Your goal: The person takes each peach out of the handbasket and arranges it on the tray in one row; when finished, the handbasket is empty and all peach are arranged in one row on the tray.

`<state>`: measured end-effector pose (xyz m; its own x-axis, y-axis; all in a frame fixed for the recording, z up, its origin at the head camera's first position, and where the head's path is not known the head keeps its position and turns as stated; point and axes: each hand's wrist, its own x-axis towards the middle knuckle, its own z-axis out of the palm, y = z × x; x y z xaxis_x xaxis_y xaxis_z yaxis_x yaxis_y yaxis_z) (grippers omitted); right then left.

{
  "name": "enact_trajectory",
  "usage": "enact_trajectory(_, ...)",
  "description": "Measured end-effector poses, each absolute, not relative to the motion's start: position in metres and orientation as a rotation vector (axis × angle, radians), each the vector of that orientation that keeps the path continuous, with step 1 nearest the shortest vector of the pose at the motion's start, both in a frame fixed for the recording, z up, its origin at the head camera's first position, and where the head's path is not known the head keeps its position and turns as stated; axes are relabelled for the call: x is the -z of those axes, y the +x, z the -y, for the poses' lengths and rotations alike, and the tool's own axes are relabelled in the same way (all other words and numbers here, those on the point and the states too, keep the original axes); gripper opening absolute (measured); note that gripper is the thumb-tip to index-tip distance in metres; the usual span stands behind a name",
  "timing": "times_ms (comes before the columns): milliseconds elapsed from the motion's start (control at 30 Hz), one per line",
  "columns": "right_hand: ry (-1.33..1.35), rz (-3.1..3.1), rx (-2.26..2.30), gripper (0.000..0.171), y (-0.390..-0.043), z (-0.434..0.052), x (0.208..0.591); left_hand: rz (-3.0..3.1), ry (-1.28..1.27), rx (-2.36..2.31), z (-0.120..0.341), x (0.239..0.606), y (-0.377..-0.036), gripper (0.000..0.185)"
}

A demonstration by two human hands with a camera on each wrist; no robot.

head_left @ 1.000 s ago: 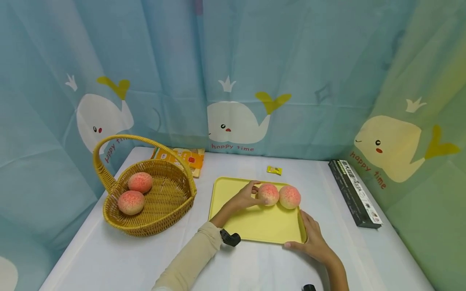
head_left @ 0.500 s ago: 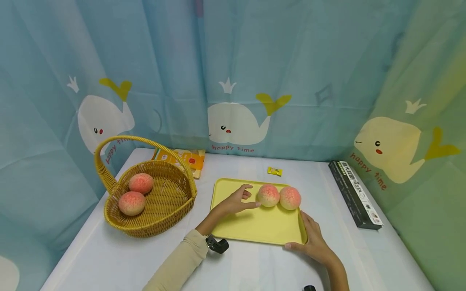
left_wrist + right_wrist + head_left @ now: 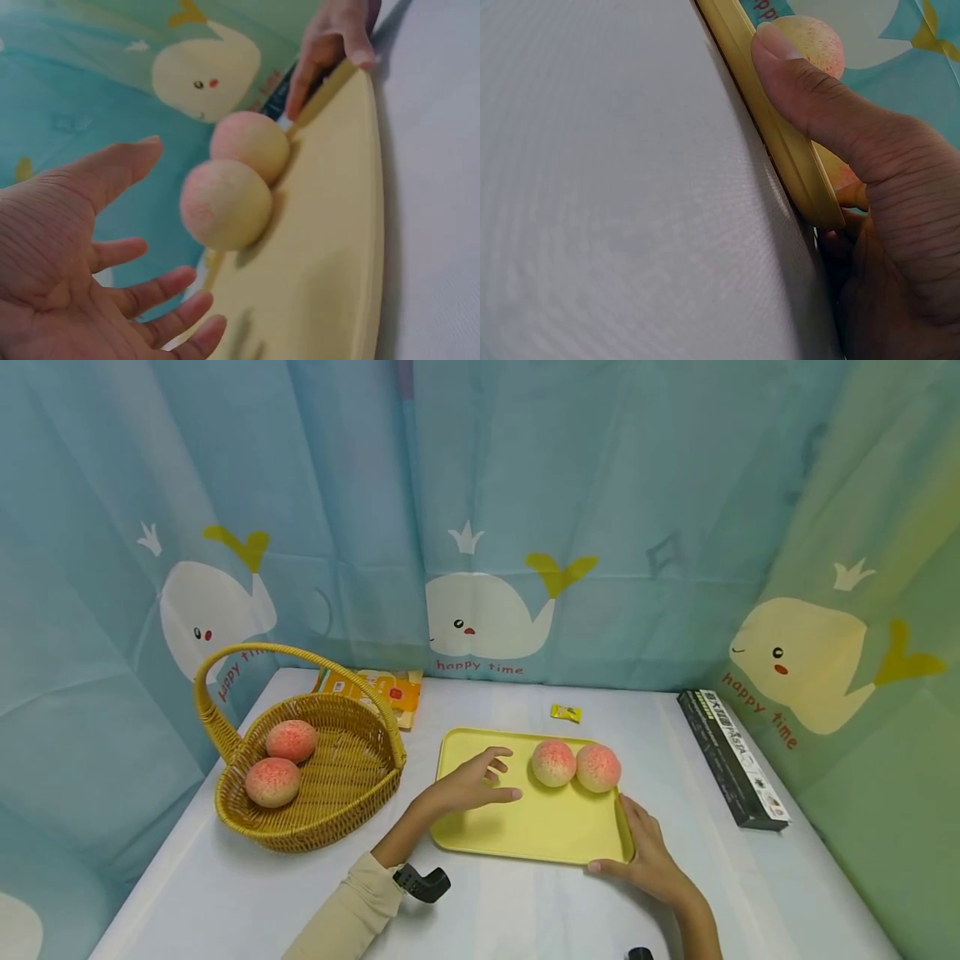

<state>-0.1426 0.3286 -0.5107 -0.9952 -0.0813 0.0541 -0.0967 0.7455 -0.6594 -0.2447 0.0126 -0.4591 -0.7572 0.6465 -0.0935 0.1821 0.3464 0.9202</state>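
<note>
Hovering spread-fingered over the yellow tray (image 3: 525, 827), left hand (image 3: 465, 785) grasping nothing; right hand (image 3: 641, 852) pinching the tray's near right corner.
Two peaches (image 3: 576, 765) touching at tray's far edge; basket (image 3: 352, 777) with two more left, black box (image 3: 731, 756) right; "happy time" on curtain (image 3: 480, 664).

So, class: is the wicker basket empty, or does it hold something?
Not empty. The wicker basket holds two peaches, lying side by side on its woven floor.
</note>
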Motion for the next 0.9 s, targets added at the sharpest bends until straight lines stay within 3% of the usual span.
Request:
enact_trajectory(333, 0.175, 2.905, -1.1, 0.121, -0.144, -0.329, 0.509, -2.139, 0.847, -1.416, 0.03, 0.432, -0.223, 0.061)
enact_trajectory(900, 0.192, 2.889, -1.084, 0.121, -0.141, -0.329, 0.509, -2.207, 0.771, -1.449, 0.116, 0.389, -0.2, 0.053)
